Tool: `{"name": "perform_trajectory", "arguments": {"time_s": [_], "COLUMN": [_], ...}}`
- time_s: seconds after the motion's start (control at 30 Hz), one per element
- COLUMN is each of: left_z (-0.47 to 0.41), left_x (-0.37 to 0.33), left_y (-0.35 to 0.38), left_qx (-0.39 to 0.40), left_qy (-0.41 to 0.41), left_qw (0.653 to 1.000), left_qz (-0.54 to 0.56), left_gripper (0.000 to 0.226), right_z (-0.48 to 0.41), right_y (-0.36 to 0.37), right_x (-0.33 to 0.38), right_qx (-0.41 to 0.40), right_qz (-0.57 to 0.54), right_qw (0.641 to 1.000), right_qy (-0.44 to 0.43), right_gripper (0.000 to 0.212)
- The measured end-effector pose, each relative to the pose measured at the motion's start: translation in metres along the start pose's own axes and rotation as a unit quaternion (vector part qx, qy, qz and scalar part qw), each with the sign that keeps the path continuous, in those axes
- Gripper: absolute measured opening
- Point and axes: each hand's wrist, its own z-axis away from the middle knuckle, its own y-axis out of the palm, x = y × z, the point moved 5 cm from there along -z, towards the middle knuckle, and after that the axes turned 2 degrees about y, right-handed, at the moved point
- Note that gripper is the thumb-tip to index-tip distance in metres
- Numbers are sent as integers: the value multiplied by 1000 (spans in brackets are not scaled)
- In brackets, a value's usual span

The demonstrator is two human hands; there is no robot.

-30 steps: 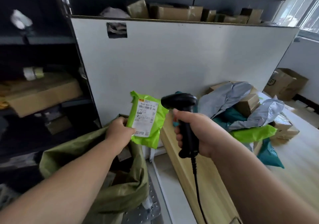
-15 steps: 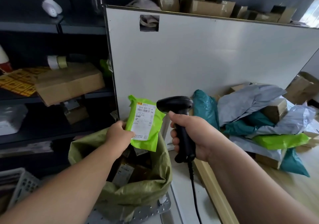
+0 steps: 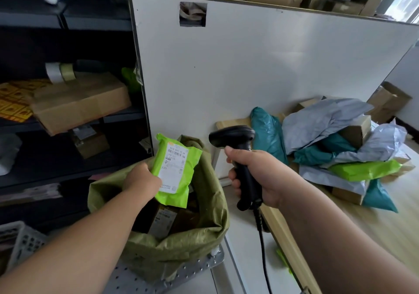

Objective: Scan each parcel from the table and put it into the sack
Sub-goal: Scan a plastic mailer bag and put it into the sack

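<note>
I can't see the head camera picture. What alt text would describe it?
A person's left hand holds a bright green plastic parcel with a white label over an open olive woven sack, while the right hand grips a black handheld barcode scanner. More teal, grey and green parcels lie piled on a wooden table to the right.

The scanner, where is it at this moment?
The scanner is right of centre in the head view, gripped in the right hand, between the sack and the table's parcels.
</note>
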Motion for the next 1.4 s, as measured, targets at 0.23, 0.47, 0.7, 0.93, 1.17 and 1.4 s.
{"name": "perform_trajectory", "arguments": {"time_s": [0.23,0.47,0.7,0.93,1.17,1.4], "left_z": [-11,3,-8,-63,-98,-112], "left_x": [-13,-132,-229,-289,-308,-313], "left_y": [31,77,153,250,334,347], "left_qx": [111,142,210,211,251,217], "left_qy": [-7,105,107,15,-115,-141], "left_qw": [988,984,970,971,934,951], "left_qz": [-110,-23,60,108,226,168], "left_gripper": [98,83,79,73,69,49], "right_z": [2,-6,-58,-140,-197,-214], "right_y": [-41,-106,-186,-266,-310,-321], "right_x": [-10,-18,-13,-2,-8,-17], "right_qx": [-58,-117,-162,-170,-160,-158], "right_qz": [-24,-61,-95,-102,-116,-122], "right_qw": [998,991,982,980,980,980], "right_qy": [-3,-12,-30,-29,-15,3], "right_gripper": [30,31,29,26,26,31]}}
